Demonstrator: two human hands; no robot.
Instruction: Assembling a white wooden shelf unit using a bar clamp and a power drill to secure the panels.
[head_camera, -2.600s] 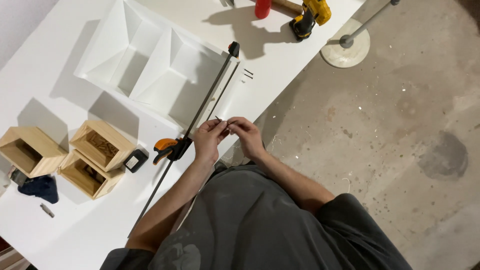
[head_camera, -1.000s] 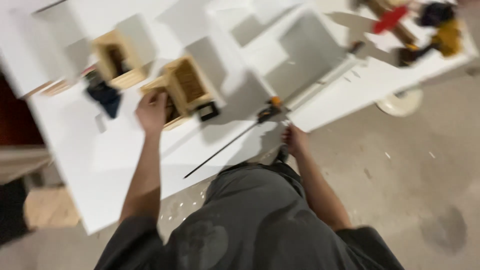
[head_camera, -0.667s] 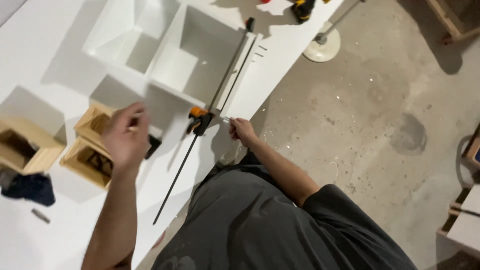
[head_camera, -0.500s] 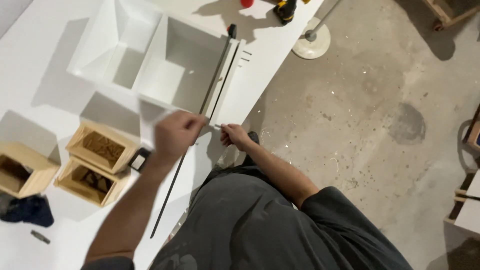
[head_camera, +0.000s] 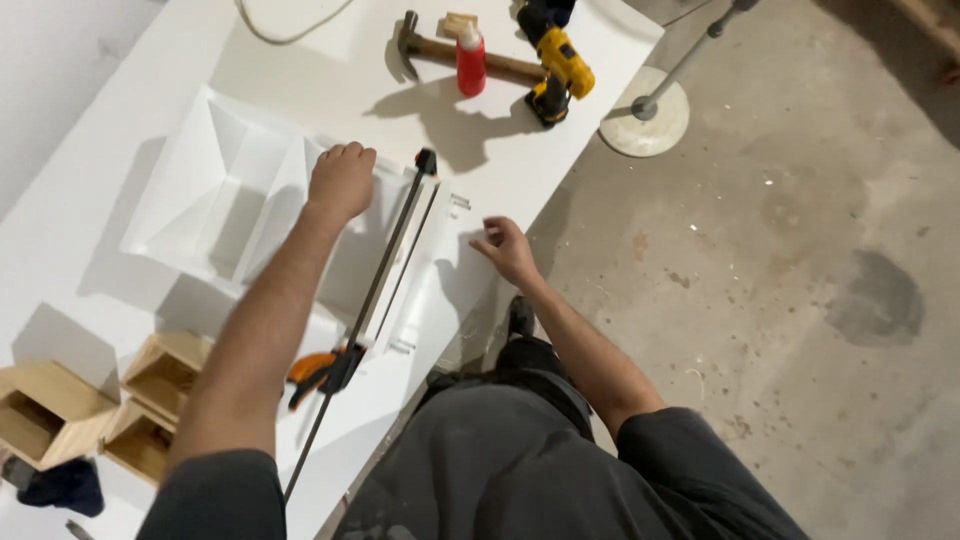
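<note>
The left hand (head_camera: 341, 180) rests knuckles-up on the white box (head_camera: 235, 200), so its palm and fingertips are hidden. Whatever the right hand (head_camera: 507, 247) pinches is too small to tell. The forearm covers part of the bar clamp (head_camera: 370, 305). The small wooden boxes (head_camera: 60, 415) and a dark cloth (head_camera: 62, 486) are cut off at the left and bottom edges; a white cord (head_camera: 290, 20) runs off the top.

Dark grey tee, prob. grey trousers.
</note>
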